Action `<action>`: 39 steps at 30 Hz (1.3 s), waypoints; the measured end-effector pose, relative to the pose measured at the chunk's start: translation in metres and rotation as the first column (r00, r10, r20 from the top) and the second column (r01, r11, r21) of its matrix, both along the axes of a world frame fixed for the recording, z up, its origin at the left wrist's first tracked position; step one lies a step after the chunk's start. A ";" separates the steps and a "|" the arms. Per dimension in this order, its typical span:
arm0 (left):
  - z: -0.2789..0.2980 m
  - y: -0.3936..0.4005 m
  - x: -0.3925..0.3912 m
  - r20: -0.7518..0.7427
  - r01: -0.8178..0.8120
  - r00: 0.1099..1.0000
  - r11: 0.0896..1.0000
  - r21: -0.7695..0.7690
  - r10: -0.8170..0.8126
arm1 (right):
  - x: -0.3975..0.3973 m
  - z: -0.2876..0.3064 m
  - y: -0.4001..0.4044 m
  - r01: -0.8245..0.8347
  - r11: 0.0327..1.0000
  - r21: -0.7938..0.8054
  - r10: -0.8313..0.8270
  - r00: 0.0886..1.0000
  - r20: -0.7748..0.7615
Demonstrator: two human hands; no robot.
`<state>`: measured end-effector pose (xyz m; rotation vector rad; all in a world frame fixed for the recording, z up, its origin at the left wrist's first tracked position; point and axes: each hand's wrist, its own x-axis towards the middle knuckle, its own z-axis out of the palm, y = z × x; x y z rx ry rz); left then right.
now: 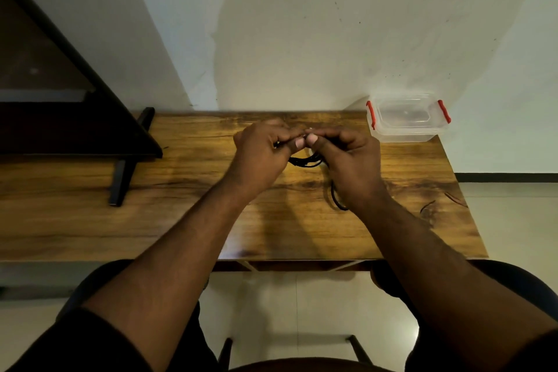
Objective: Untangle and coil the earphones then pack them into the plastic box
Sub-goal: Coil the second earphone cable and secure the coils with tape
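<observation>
I saw my left hand (259, 154) and right hand (347, 157) pinching the black earphones (305, 161) between them above the table (90, 220). The shut plastic box (407, 119) stood apart at right; no writing was readable.

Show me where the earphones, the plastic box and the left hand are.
earphones (305, 161), head view, black cord loops under the hands
plastic box (407, 130), head view, clear front wall
left hand (259, 157), head view, back of hand

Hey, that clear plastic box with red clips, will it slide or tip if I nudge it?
The clear plastic box with red clips looks thin-walled, so probably light and likely to slide. Being low and wide, it seems unlikely to tip.
</observation>
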<state>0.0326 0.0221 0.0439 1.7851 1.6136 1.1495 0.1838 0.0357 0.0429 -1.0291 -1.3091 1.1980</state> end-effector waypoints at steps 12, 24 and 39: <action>-0.004 -0.011 0.002 -0.595 0.165 0.799 0.919 0.359 0.089 | 0.012 0.017 0.009 -0.244 0.746 -0.619 0.057 0.950 -0.306; -0.009 -0.008 0.010 -0.514 0.050 0.848 0.944 0.325 0.132 | 0.015 0.016 0.005 -0.274 0.723 -0.634 0.022 0.926 -0.376; -0.011 -0.006 0.009 -0.515 -0.002 0.849 0.975 0.220 0.118 | 0.018 0.012 0.011 -0.271 0.962 -0.034 0.226 0.719 0.657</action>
